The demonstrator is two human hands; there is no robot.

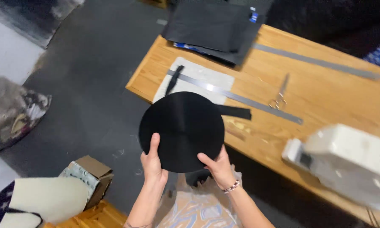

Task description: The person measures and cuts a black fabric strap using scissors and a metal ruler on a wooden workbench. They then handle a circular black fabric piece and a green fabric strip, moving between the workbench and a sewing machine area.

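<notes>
I hold the black fabric disc up by its lower edge, left hand and right hand both clenched on it. It hangs just off the table edge, the scissors lying beyond the disc. Judged step: inspecting the cut; any next move needs a steady two-handed grip.

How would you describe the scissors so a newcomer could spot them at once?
Start at the wooden table and find the long metal ruler running slantwise across it. The scissors lie just beyond its right part, small and silvery, blades pointing away from the person. They are the only looped-handle tool there; the neighbouring rulers are plain flat strips.
</notes>
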